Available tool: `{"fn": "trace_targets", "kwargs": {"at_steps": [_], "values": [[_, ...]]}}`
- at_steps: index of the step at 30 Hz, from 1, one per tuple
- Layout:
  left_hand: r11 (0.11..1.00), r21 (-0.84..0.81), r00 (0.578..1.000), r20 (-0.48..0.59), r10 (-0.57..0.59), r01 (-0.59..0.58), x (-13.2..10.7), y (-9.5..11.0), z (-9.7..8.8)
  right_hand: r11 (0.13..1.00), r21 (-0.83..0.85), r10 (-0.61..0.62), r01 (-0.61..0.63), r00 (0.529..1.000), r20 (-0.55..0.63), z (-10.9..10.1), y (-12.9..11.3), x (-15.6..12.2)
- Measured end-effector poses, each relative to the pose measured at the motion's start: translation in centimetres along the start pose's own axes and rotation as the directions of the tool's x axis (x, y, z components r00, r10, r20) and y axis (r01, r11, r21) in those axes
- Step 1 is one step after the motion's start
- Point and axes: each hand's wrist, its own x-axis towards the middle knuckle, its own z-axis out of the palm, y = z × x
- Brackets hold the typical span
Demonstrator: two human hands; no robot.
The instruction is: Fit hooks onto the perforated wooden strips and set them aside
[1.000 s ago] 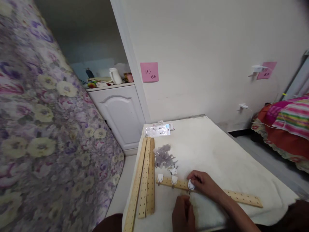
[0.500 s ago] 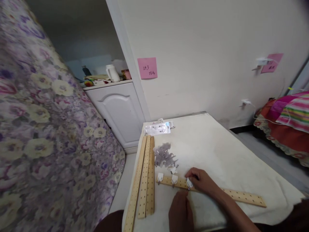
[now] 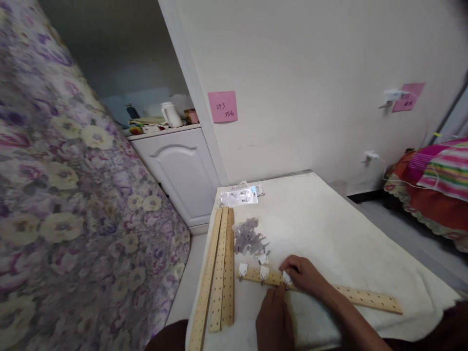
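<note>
A perforated wooden strip (image 3: 365, 296) lies across the near part of the table, with white-backed hooks along its left half. Two of them, the left hook (image 3: 243, 269) and the middle hook (image 3: 264, 273), sit apart from my hands. At the third white hook (image 3: 287, 278), my right hand (image 3: 303, 275) has its fingers curled against the upper right side. My left hand (image 3: 274, 317) is closed, its fingertips at the hook's lower left, by the strip's near edge. Another loose white hook (image 3: 262, 258) lies just behind the strip.
Several perforated wooden strips (image 3: 216, 273) lie lengthwise at the table's left. A heap of greyish clear film pieces (image 3: 248, 235) is beside them. Clear hook packaging (image 3: 239, 196) rests at the far end of the white-covered table (image 3: 329, 224). A floral curtain (image 3: 91, 219) hangs at left.
My left hand has moved up slightly, its fingertips now nearer the third hook. My right hand stays almost in place at that hook. The view has shifted a little.
</note>
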Motion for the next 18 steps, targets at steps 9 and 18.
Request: {"fn": "trace_targets", "kwargs": {"at_steps": [9,18], "values": [[1.000,0.011,0.999,0.036,-0.023,0.023,0.32,0.12,-0.19,0.999,-0.031,0.013,-0.013,1.000,0.002,0.07,0.12,0.05],[0.998,-0.002,0.998,0.013,-0.055,0.055,0.51,0.71,-0.55,0.999,-0.026,0.019,-0.019,1.000,0.006,-0.09,-0.26,-0.16]]}}
